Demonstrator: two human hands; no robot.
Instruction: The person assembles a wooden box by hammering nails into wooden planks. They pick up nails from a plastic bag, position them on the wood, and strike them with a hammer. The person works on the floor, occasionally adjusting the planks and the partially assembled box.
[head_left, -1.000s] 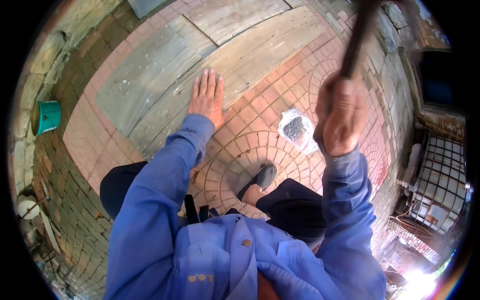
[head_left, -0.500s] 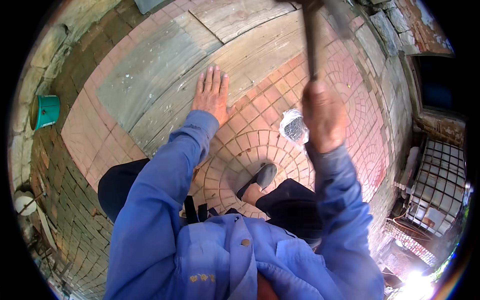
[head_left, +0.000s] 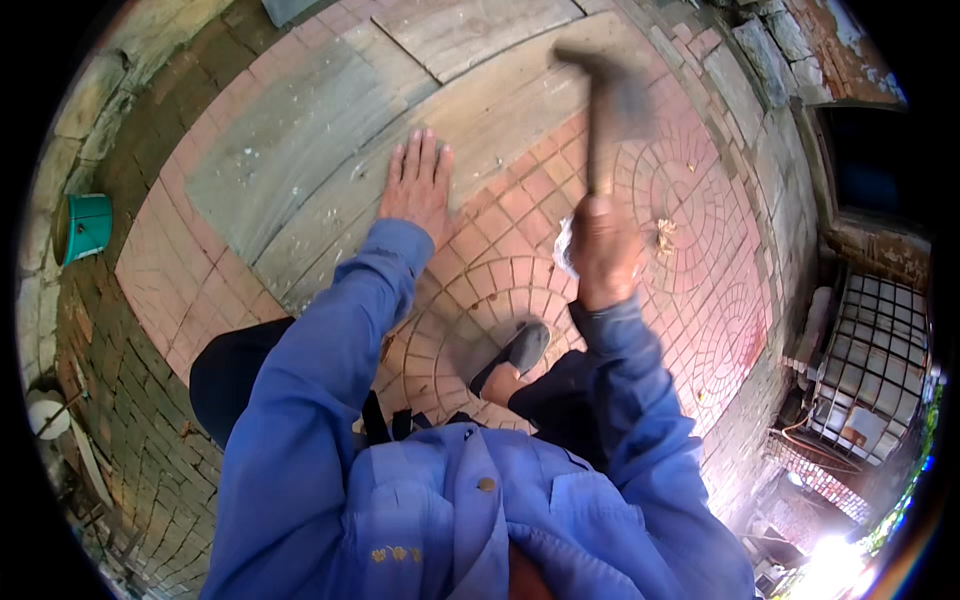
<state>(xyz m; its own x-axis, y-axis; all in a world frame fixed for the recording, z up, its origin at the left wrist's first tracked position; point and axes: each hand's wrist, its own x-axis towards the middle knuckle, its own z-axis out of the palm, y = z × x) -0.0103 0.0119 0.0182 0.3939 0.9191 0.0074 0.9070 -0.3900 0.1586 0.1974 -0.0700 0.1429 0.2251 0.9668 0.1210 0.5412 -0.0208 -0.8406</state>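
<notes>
My left hand (head_left: 418, 183) lies flat, fingers together, on a long grey wooden plank (head_left: 430, 150) that rests across the red paving. My right hand (head_left: 603, 250) is closed around the handle of a hammer (head_left: 607, 110), whose blurred head is out over the far end of the plank. Both arms wear blue sleeves. A white bag (head_left: 563, 245) of small dark things is mostly hidden behind my right hand. My dark shoe (head_left: 515, 352) rests on the circular brick pattern below.
A second wide plank (head_left: 270, 160) lies left of the first, another (head_left: 460, 30) beyond it. A teal bucket (head_left: 85, 225) stands at the left by a stone edge. A stone wall (head_left: 770, 100) runs along the right, with a wire cage (head_left: 880, 360) beyond it.
My right hand has swung the hammer from raised at the upper right down and leftward toward the plank. It now covers the white bag. My left hand has stayed flat on the plank.
</notes>
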